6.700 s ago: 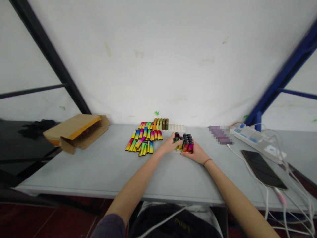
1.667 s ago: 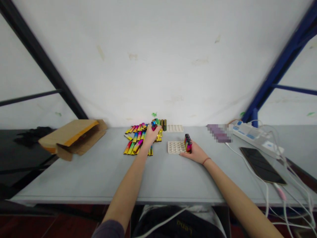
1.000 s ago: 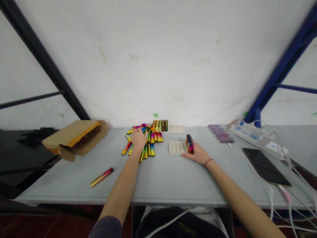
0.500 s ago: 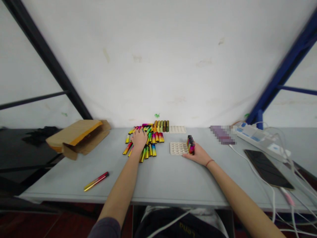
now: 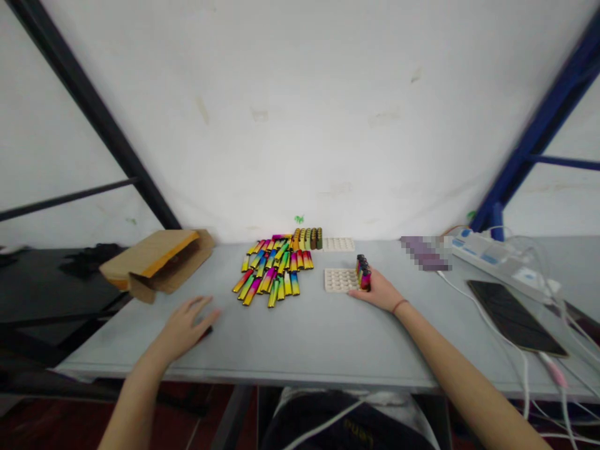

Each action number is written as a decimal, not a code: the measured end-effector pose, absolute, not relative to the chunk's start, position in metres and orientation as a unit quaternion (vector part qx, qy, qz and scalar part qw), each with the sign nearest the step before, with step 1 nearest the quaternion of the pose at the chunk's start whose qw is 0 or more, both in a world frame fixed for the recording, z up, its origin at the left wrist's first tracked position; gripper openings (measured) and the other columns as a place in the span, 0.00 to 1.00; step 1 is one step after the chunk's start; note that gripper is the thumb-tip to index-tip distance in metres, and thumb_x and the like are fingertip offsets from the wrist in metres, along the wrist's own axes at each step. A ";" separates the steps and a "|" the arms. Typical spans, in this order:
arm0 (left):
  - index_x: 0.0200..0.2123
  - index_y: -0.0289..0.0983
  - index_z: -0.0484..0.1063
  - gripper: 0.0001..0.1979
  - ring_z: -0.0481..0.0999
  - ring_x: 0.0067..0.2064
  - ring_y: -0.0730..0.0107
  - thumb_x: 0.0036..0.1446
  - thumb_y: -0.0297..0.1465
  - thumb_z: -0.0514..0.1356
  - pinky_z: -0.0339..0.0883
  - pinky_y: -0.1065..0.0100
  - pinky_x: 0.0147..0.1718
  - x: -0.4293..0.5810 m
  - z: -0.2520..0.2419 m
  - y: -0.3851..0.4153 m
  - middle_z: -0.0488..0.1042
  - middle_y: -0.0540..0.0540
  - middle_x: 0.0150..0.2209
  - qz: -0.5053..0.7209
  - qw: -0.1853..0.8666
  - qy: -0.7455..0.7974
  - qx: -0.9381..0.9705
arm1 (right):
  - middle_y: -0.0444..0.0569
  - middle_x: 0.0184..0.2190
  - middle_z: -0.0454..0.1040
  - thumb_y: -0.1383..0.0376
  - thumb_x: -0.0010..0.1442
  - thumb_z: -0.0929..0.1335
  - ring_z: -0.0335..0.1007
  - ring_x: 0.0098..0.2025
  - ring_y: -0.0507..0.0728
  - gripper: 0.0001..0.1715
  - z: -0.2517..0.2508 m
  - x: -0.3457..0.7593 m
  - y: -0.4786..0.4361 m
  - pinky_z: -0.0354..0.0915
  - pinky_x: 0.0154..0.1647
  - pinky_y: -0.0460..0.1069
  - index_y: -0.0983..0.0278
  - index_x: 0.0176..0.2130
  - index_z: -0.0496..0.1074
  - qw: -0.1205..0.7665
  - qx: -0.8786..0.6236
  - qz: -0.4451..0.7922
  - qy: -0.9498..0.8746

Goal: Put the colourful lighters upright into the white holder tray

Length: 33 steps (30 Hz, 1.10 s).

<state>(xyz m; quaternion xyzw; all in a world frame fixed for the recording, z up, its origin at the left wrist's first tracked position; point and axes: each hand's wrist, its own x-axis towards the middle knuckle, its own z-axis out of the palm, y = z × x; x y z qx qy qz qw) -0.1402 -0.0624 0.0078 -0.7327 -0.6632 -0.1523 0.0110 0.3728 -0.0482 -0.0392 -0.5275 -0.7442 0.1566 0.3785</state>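
My left hand lies low on the grey table near its front left, fingers stretched out over a red-gold stick that is almost fully hidden under it. A pile of rainbow-coloured sticks lies further back in the middle. My right hand rests at the right edge of a white holed tray, fingers curled round that edge where a short row of sticks stands in the tray.
A second white tray and a row of upright sticks stand at the wall. An open cardboard box lies at the left. A power strip, a dark phone and cables occupy the right.
My left hand left the pile and came back toward the front left, down onto the loose red-gold stick. The right hand stayed at the tray. The camera shifted a little.
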 end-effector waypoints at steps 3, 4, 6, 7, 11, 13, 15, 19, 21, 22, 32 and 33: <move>0.42 0.38 0.78 0.26 0.79 0.47 0.53 0.54 0.49 0.49 0.70 0.56 0.53 -0.162 -0.021 -0.092 0.79 0.39 0.43 -0.164 0.005 -0.660 -0.733 | 0.56 0.45 0.76 0.50 0.49 0.75 0.73 0.47 0.66 0.36 -0.041 0.373 -0.048 0.69 0.52 0.61 0.64 0.52 0.68 0.377 -0.530 0.154 -0.743; 0.40 0.39 0.77 0.25 0.79 0.45 0.53 0.55 0.48 0.48 0.71 0.55 0.52 -0.162 -0.027 -0.095 0.79 0.39 0.41 -0.177 0.013 -0.662 -0.728 | 0.55 0.45 0.76 0.50 0.49 0.75 0.73 0.46 0.66 0.35 -0.041 0.373 -0.048 0.69 0.51 0.61 0.64 0.51 0.68 0.377 -0.531 0.153 -0.743; 0.37 0.39 0.76 0.23 0.78 0.43 0.52 0.57 0.47 0.47 0.71 0.54 0.50 -0.155 -0.029 -0.092 0.78 0.38 0.38 -0.204 0.026 -0.666 -0.718 | 0.55 0.44 0.76 0.50 0.50 0.75 0.73 0.45 0.65 0.34 -0.042 0.373 -0.047 0.70 0.50 0.60 0.64 0.50 0.69 0.376 -0.531 0.153 -0.744; 0.36 0.39 0.75 0.23 0.78 0.42 0.52 0.57 0.46 0.47 0.71 0.54 0.49 -0.148 -0.027 -0.087 0.78 0.38 0.38 -0.217 0.028 -0.666 -0.713 | 0.55 0.44 0.76 0.50 0.50 0.75 0.73 0.45 0.65 0.34 -0.042 0.373 -0.047 0.70 0.50 0.60 0.64 0.50 0.69 0.377 -0.530 0.153 -0.744; 0.38 0.38 0.75 0.23 0.78 0.42 0.55 0.59 0.46 0.46 0.71 0.57 0.49 -0.104 -0.002 -0.051 0.79 0.38 0.40 -0.268 0.008 -0.652 -0.709 | 0.56 0.46 0.76 0.51 0.50 0.75 0.73 0.46 0.66 0.35 -0.042 0.373 -0.048 0.69 0.52 0.61 0.65 0.51 0.68 0.381 -0.529 0.157 -0.742; 0.38 0.38 0.75 0.23 0.77 0.41 0.57 0.61 0.45 0.47 0.71 0.59 0.47 -0.074 0.013 -0.029 0.79 0.40 0.39 -0.268 -0.004 -0.633 -0.726 | 0.57 0.46 0.75 0.51 0.50 0.75 0.73 0.47 0.66 0.35 -0.041 0.373 -0.048 0.68 0.52 0.61 0.65 0.51 0.68 0.380 -0.527 0.159 -0.744; 0.38 0.38 0.76 0.21 0.77 0.42 0.57 0.62 0.43 0.48 0.70 0.60 0.47 -0.040 0.025 -0.006 0.79 0.40 0.39 -0.272 0.006 -0.617 -0.738 | 0.57 0.47 0.75 0.51 0.50 0.75 0.73 0.47 0.66 0.34 -0.040 0.373 -0.048 0.68 0.52 0.61 0.65 0.51 0.68 0.377 -0.526 0.160 -0.745; 0.38 0.37 0.77 0.17 0.76 0.45 0.58 0.64 0.38 0.51 0.67 0.61 0.50 0.026 0.038 0.038 0.79 0.41 0.39 -0.274 0.006 -0.552 -0.787 | 0.58 0.47 0.75 0.51 0.51 0.75 0.72 0.48 0.67 0.34 -0.041 0.373 -0.048 0.68 0.52 0.61 0.65 0.51 0.68 0.374 -0.528 0.161 -0.745; 0.40 0.36 0.78 0.16 0.76 0.45 0.59 0.65 0.37 0.51 0.67 0.61 0.50 0.051 0.037 0.055 0.79 0.41 0.39 -0.273 0.006 -0.552 -0.788 | 0.58 0.47 0.75 0.51 0.50 0.75 0.72 0.48 0.67 0.35 -0.042 0.373 -0.047 0.68 0.53 0.62 0.65 0.52 0.67 0.374 -0.530 0.159 -0.744; 0.41 0.36 0.78 0.17 0.76 0.45 0.59 0.66 0.36 0.51 0.66 0.61 0.49 0.060 0.035 0.063 0.79 0.41 0.39 -0.267 0.007 -0.562 -0.783 | 0.58 0.47 0.75 0.51 0.50 0.75 0.72 0.48 0.67 0.36 -0.042 0.373 -0.047 0.68 0.53 0.62 0.65 0.52 0.67 0.375 -0.531 0.158 -0.743; 0.51 0.36 0.74 0.18 0.72 0.53 0.55 0.65 0.38 0.53 0.62 0.55 0.56 0.103 0.022 0.055 0.76 0.38 0.49 -0.328 -0.039 -0.500 -0.800 | 0.58 0.49 0.75 0.52 0.48 0.76 0.72 0.50 0.68 0.40 -0.043 0.372 -0.046 0.67 0.54 0.62 0.65 0.55 0.68 0.384 -0.530 0.151 -0.741; 0.55 0.36 0.72 0.20 0.73 0.54 0.57 0.64 0.39 0.55 0.62 0.56 0.57 0.114 0.021 0.048 0.76 0.39 0.49 -0.322 -0.093 -0.443 -0.832 | 0.59 0.49 0.75 0.53 0.47 0.77 0.72 0.50 0.68 0.40 -0.043 0.372 -0.046 0.67 0.54 0.63 0.65 0.55 0.67 0.385 -0.529 0.150 -0.742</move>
